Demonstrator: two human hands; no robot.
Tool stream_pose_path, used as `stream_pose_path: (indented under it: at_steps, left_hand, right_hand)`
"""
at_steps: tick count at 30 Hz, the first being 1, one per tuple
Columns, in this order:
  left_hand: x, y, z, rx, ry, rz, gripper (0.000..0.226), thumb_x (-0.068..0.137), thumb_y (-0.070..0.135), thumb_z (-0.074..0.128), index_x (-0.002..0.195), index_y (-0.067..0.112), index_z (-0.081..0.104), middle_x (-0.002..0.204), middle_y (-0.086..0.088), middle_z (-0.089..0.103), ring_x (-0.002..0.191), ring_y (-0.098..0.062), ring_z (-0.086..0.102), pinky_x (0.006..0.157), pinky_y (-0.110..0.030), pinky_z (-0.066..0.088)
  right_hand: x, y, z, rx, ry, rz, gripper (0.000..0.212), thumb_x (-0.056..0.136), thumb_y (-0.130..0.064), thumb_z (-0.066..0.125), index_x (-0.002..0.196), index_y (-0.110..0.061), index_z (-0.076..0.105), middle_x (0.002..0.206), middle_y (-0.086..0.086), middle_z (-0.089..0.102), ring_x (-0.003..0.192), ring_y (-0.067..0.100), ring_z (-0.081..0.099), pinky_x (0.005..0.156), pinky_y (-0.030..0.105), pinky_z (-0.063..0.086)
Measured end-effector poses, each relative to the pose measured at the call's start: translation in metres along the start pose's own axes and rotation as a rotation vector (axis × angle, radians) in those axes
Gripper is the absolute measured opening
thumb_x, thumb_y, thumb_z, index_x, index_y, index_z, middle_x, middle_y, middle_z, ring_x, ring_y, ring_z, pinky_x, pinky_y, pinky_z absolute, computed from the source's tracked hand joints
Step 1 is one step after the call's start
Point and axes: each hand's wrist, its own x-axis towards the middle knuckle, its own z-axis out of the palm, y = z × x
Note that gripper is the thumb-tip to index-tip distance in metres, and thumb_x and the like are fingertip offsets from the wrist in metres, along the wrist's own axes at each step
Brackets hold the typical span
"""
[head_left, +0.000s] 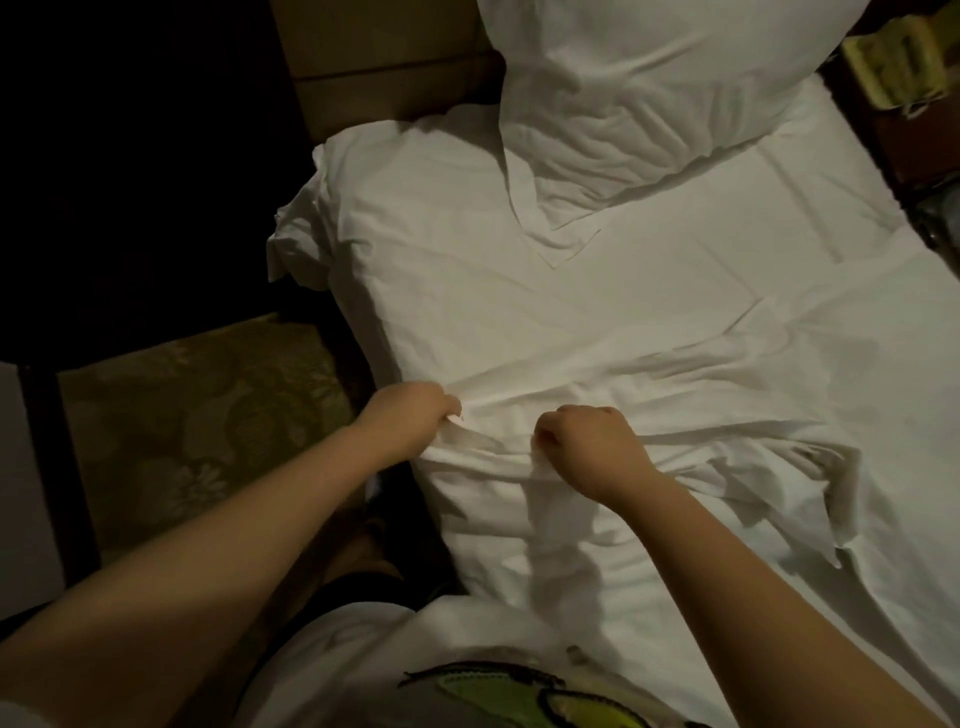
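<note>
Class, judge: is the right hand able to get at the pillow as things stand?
Probably yes: only flat sheet lies between the right hand and the pillow, but that hand now grips the sheet.

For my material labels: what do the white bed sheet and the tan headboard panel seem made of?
White bed sheet: thin matte cloth, probably cotton; fine folds where left hand and right hand grip it. Tan headboard panel: smooth, perhaps leatherette; a seam shows.

The sheet (571, 322) gripped in our left hand (410, 410) and right hand (587, 441) is matt cloth, creased around the fingers. Beyond them the pillow (649, 78) is the same wrinkled cloth. Left of our left hand, the carpet (197, 415) looks matt, patterned pile.
</note>
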Motion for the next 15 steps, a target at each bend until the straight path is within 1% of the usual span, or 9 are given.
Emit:
stream_pose_path:
  at_steps: [2,4,5,6,8,10,11,13,15]
  left_hand:
    - [-0.019,-0.004,-0.013,-0.056,0.338,0.152,0.027,0.089,0.02,0.047,0.105,0.024,0.067,0.108,0.004,0.062,0.094,-0.017,0.057,0.069,-0.022,0.043]
    - [-0.039,-0.002,-0.02,-0.118,0.488,0.325,0.03,0.08,0.02,0.044,0.089,0.017,0.072,0.091,0.002,0.069,0.081,-0.01,0.052,0.059,-0.018,0.039]
    - [-0.046,0.0,-0.02,-0.199,0.464,0.353,0.031,0.08,0.02,0.045,0.087,0.012,0.073,0.087,0.0,0.069,0.079,-0.009,0.048,0.061,-0.017,0.038]
    - [-0.051,0.001,-0.021,-0.306,0.399,0.313,0.029,0.084,0.019,0.047,0.091,0.008,0.074,0.086,-0.001,0.067,0.082,-0.007,0.047,0.066,-0.015,0.036]
    - [-0.057,0.003,-0.028,-0.479,0.187,0.153,0.022,0.092,0.014,0.054,0.104,0.01,0.072,0.089,0.004,0.057,0.088,-0.005,0.048,0.074,-0.007,0.033]
    - [-0.061,-0.002,-0.032,-0.505,0.06,0.088,0.019,0.091,0.011,0.059,0.105,0.013,0.072,0.086,0.01,0.049,0.085,0.003,0.047,0.073,-0.001,0.031]
    - [-0.063,-0.002,-0.035,-0.495,0.024,0.083,0.017,0.091,0.012,0.06,0.102,0.012,0.072,0.084,0.009,0.049,0.083,0.005,0.049,0.072,-0.001,0.032]
    - [-0.07,-0.001,-0.041,-0.48,-0.074,0.111,0.017,0.092,0.015,0.059,0.1,0.009,0.072,0.086,0.002,0.058,0.083,0.008,0.052,0.071,-0.006,0.036]
    - [-0.073,0.003,-0.044,-0.468,-0.202,0.136,0.016,0.093,0.019,0.057,0.098,0.013,0.071,0.088,0.001,0.066,0.082,-0.001,0.056,0.07,-0.014,0.039]
  right_hand:
    - [-0.005,-0.002,-0.008,0.06,0.064,0.006,0.033,0.095,-0.033,0.048,0.126,-0.026,0.056,0.118,-0.002,0.06,0.107,0.021,0.056,0.089,0.032,0.039]
    - [-0.006,-0.014,-0.018,0.313,-0.027,-0.013,0.052,0.09,-0.048,0.056,0.137,-0.027,0.046,0.131,-0.002,0.056,0.116,0.019,0.053,0.095,0.032,0.039]
    - [-0.005,-0.023,-0.024,0.444,-0.151,-0.008,0.062,0.086,-0.054,0.059,0.14,-0.027,0.043,0.133,-0.002,0.055,0.117,0.018,0.053,0.096,0.03,0.039]
    - [-0.004,-0.031,-0.026,0.454,-0.292,-0.018,0.069,0.082,-0.058,0.062,0.14,-0.028,0.04,0.132,-0.001,0.056,0.116,0.018,0.053,0.096,0.03,0.039]
    - [-0.005,-0.042,-0.023,0.146,-0.472,-0.091,0.073,0.076,-0.061,0.067,0.136,-0.027,0.04,0.123,-0.001,0.059,0.111,0.02,0.054,0.095,0.034,0.037]
    - [-0.005,-0.038,-0.015,-0.114,-0.41,-0.13,0.052,0.084,-0.044,0.063,0.131,-0.029,0.045,0.117,-0.002,0.062,0.112,0.021,0.055,0.105,0.042,0.028]
    - [-0.005,-0.032,-0.012,-0.148,-0.34,-0.114,0.042,0.089,-0.031,0.055,0.13,-0.032,0.047,0.117,-0.003,0.062,0.115,0.02,0.054,0.11,0.044,0.021]
    - [-0.006,-0.018,-0.006,-0.157,-0.224,-0.048,0.043,0.091,-0.017,0.043,0.129,-0.035,0.051,0.121,-0.005,0.061,0.119,0.018,0.051,0.115,0.044,0.012]
    - [-0.008,-0.005,0.007,-0.176,-0.075,-0.011,0.04,0.092,-0.018,0.043,0.127,-0.033,0.056,0.128,-0.004,0.057,0.125,0.019,0.046,0.115,0.043,0.013]
